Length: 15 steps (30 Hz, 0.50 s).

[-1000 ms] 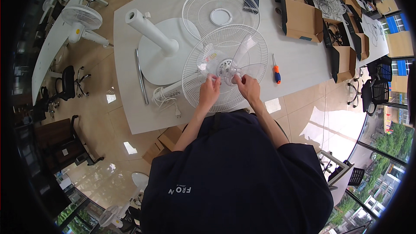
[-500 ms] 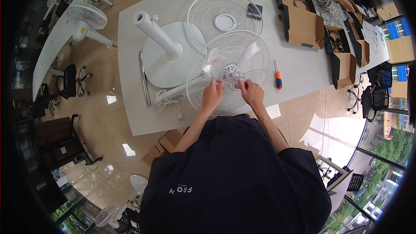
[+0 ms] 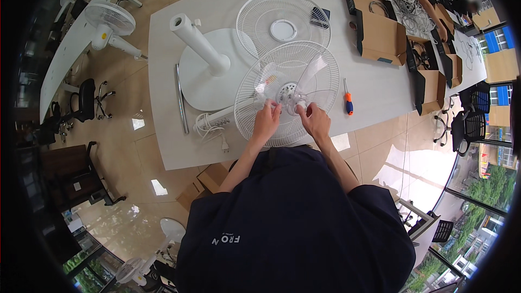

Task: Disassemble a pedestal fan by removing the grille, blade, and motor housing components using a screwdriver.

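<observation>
While the white fan guard (image 3: pixel 293 134) is facing upward at the table (image 3: pixel 374 89) edge, the right hand (image 3: pixel 316 121) is pinching the clear fan blade (image 3: pixel 313 69) over it; the left hand (image 3: pixel 267 121) is curling narrow alongside, its hold indeterminable.

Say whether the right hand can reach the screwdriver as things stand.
Probably yes: the screwdriver lies uncovered on the table, just past the fan guard; the right hand would likely first leave the clear blades.
</observation>
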### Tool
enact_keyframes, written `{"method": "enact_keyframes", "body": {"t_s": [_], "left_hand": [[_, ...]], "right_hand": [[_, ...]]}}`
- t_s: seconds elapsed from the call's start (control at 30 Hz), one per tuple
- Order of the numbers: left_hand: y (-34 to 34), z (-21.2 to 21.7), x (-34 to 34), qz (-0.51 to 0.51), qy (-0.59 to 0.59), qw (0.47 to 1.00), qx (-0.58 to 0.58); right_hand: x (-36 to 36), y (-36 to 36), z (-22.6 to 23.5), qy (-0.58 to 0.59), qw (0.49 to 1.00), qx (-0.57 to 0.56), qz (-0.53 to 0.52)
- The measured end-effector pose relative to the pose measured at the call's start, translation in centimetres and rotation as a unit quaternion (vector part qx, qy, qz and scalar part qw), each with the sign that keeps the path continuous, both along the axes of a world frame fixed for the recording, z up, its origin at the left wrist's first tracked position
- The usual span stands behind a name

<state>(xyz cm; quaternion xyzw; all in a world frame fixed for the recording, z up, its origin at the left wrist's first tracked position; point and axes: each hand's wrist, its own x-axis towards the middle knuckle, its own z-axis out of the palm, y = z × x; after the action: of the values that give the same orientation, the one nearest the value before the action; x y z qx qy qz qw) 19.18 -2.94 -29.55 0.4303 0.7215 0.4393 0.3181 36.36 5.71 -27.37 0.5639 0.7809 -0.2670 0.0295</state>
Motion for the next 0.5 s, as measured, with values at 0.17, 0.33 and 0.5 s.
{"method": "enact_keyframes", "body": {"t_s": [0.17,0.33,0.5], "left_hand": [[0.1,0.5,0.0,-0.007,-0.006,1.0,0.0],[0.2,0.2,-0.1,-0.011,0.005,1.0,0.0],[0.1,0.0,-0.3,-0.011,0.0,1.0,-0.007]], "right_hand": [[0.1,0.0,-1.0,0.326,0.926,0.189,0.031],[0.0,0.7,-2.0,0.196,0.976,0.091,-0.039],[1.2,1.1,-1.1,0.271,0.924,-0.184,-0.196]]}}
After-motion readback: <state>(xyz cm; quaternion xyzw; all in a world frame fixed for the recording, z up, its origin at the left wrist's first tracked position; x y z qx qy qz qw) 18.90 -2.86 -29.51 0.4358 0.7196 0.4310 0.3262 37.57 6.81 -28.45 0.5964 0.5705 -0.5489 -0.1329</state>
